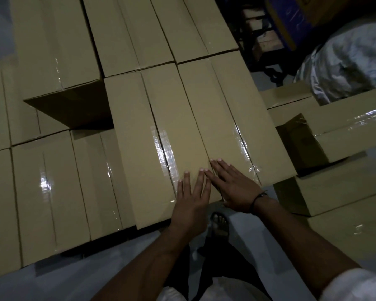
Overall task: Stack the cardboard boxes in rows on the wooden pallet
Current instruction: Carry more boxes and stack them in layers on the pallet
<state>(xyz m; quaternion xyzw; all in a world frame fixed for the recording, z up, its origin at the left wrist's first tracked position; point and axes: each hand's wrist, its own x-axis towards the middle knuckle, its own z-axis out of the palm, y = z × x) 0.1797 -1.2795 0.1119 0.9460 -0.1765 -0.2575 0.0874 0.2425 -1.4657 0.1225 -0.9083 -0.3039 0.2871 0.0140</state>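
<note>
Both hands lie flat, fingers straight and spread, gripping nothing. The left hand (191,200) presses the near end of the middle box (139,148). The right hand (232,187) rests just beside it on the neighbouring box (221,101), fingertips at the line where the two meet

These two boxes sit side by side on the upper tier, long sides touching, with a lower row (52,192) to the left. We cannot see the wooden pallet, which is hidden under the stack

More boxes (339,129) lie loose at the right, off the stack

Materials: plain tan corrugated card, matte, long rectangular shape with crisp edges. Glossy clear tape (164,153) runs down each top seam

Handling, our judgement: stiff and sealed, so it should keep its shape when pushed. The tape looks slick, and bare card gives better purchase. Weight cannot be told. We take hold at the short ends or under the bottom edges, and slide with flat palms to close gaps
</note>
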